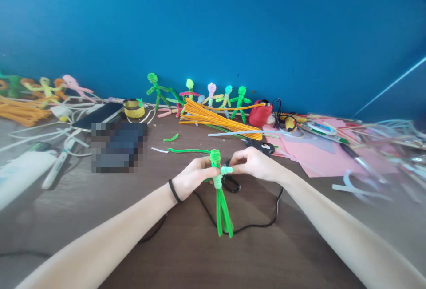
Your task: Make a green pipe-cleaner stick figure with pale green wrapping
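Note:
Over the middle of the table, a green pipe-cleaner figure (218, 181) is held upright. It has a coiled bright green head, a pale mint wrapped body and several loose green strands hanging below. My left hand (196, 176), wearing a black band at the wrist, pinches the body from the left. The fingers of my right hand (249, 164) are closed at the tip of the figure's short wrapped arm (226, 170), which sticks out to the right. A long green pipe cleaner (188, 150) extends leftward from behind the figure; where it joins is hidden.
Finished pipe-cleaner figures (241, 100) lean along the blue wall. Orange pipe cleaners (222, 120) lie before them. A black glue gun (261, 146) and its cord (256, 225) lie behind and beneath my hands. Pink paper (316, 156) is right; phones (100, 116) and white cables are left.

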